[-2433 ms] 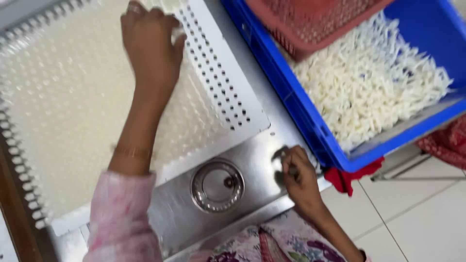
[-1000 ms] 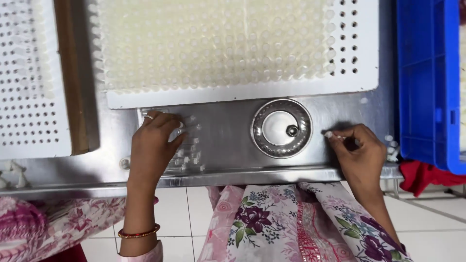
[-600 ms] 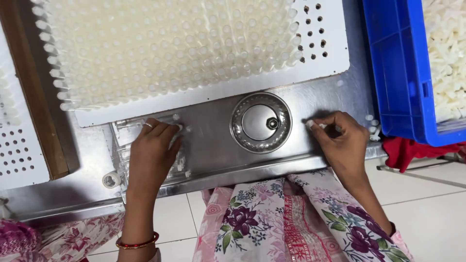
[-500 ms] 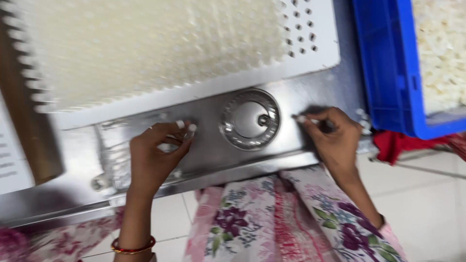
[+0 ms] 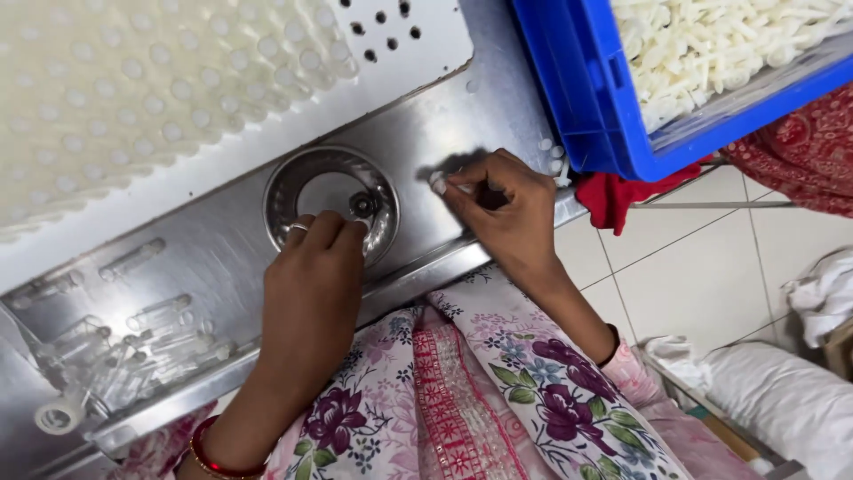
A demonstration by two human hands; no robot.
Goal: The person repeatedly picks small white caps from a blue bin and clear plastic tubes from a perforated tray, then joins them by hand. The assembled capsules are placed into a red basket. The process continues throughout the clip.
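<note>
At the far left a heap of small clear plastic tubes (image 5: 133, 356) lies scattered on the brushed stainless-steel work surface (image 5: 213, 258), with 1 small white plastic ring (image 5: 55, 416) beside them near the front lip. Above them, a white perforated plastic tray (image 5: 178, 80) packed with rows of translucent round-topped pieces covers the upper left of the view; its bare right corner shows a few open holes. Next comes the round recessed metal dish (image 5: 330, 200) sunk into the steel surface, shiny, with a raised rim and a small dark knob just right of its centre. The left hand (image 5: 311, 293) rests palm down on the near rim of this dish, its fingers bent and close together, their tips touching the inside near the knob; whether it holds anything under them cannot be told. A red bangle (image 5: 209, 458) circles that wrist. Just right of the dish, apart from it, the right hand (image 5: 502, 213) is curled almost shut on the steel surface, thumb and forefinger pinched on a small white plastic piece (image 5: 438, 184) that shows at the fingertips. Below both hands lies a pink floral garment (image 5: 480, 400). Further right, a blue plastic crate (image 5: 586, 98) filled with loose white plastic pieces (image 5: 720, 40) sits at the edge of the surface, a red cloth (image 5: 617, 196) hanging beneath its corner over the pale tiled floor (image 5: 702, 284).
</note>
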